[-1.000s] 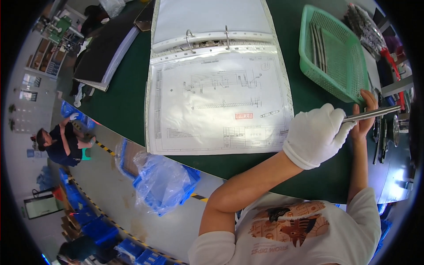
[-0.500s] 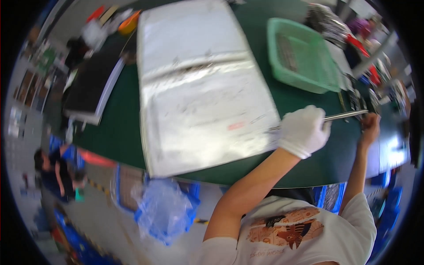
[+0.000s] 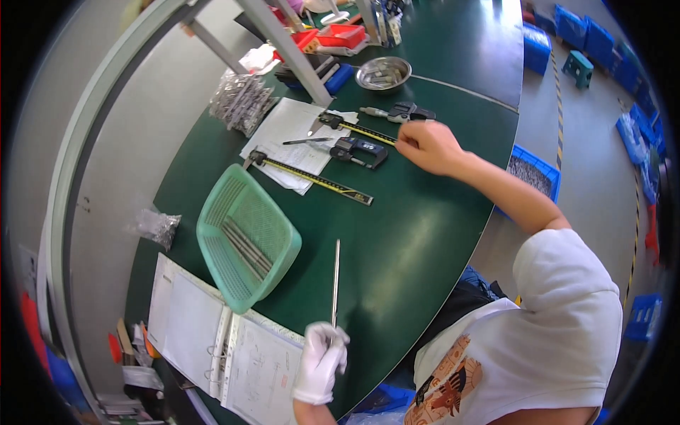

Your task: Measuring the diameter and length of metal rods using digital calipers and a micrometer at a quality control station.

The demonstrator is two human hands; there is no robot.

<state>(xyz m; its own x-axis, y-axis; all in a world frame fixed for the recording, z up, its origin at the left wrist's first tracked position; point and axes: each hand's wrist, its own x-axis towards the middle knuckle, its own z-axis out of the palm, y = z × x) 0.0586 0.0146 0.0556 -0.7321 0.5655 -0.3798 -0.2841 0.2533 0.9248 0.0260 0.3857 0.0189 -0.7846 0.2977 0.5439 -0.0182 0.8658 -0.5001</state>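
Note:
My gloved left hand [image 3: 323,358] is closed around the lower end of a thin metal rod [image 3: 336,273], which points away from me over the green table. Its far tip is free. My bare right hand [image 3: 429,147] has its fingers curled at the beam end of a digital caliper [image 3: 365,132], apparently pinching it; the fingers partly hide that end. Beside this caliper lies a digital micrometer [image 3: 360,151], and another micrometer [image 3: 401,112] is just beyond my right hand. A second caliper [image 3: 312,176] rests nearer to me, partly on papers [image 3: 285,134].
A green plastic basket [image 3: 287,244] holding several metal rods stands left of my rod. An open ring binder [image 3: 265,361] lies near my left hand. Farther off are a metal bowl [image 3: 383,74] with small parts, bagged parts [image 3: 242,101] and a metal frame post [image 3: 294,57].
The view has swung right, bringing the measuring tools into sight. My right hand has left the rod's far end and is at the caliper. My left hand still holds the rod.

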